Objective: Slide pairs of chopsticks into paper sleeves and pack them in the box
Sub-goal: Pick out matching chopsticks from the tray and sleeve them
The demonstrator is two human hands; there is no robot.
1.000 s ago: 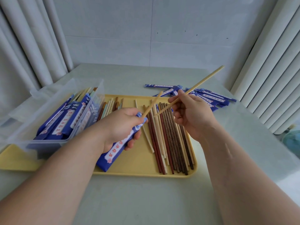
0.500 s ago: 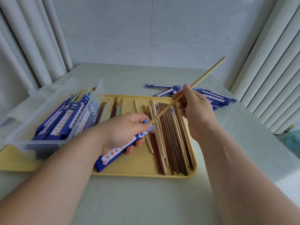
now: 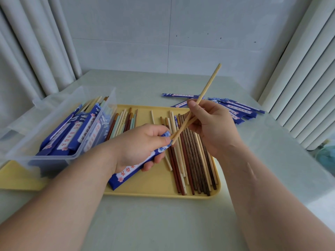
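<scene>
Your left hand (image 3: 137, 144) grips the blue sleeve (image 3: 126, 175), mouth toward your right hand (image 3: 212, 127), which pinches the pale chopsticks (image 3: 204, 93). They tilt steeper than a second ago; tips now meet the mouth. Insertion starting. Box (image 3: 54, 157), part filled, beyond your left hand.

Pale chopsticks (image 3: 208, 84), tilted, in my right hand (image 3: 212, 127); tips at blue sleeve (image 3: 126, 175) my left hand (image 3: 137, 144) grips; clear box (image 3: 59, 122) part-filled.
</scene>
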